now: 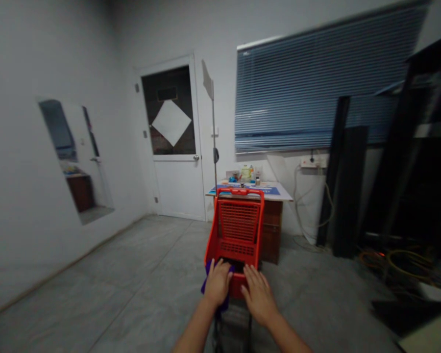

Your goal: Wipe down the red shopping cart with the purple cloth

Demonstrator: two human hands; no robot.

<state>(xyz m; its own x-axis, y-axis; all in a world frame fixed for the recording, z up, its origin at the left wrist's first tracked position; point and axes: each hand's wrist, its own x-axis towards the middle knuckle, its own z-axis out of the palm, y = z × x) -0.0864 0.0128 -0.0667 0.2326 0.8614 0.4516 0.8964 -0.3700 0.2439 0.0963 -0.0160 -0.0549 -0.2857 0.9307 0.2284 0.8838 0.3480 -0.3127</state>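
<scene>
A small red shopping cart (241,224) stands right in front of me, its rim facing my hands. My left hand (218,284) lies over the left part of that near rim, closed on a purple cloth (223,305) that shows on both sides of it and hangs below. On the right, my right hand (259,296) rests at the near edge of the cart with its fingers stretched out and nothing visible in it. Dark thin legs under the cart are partly hidden by my arms.
Behind the cart is a desk (283,195) with several small bottles and items on it. A thin pole with a sign (208,81) rises beside it. A white door (178,189) is at the back, a mirror (77,164) at left. Dark panels (349,196) and loose cables (407,260) are at right.
</scene>
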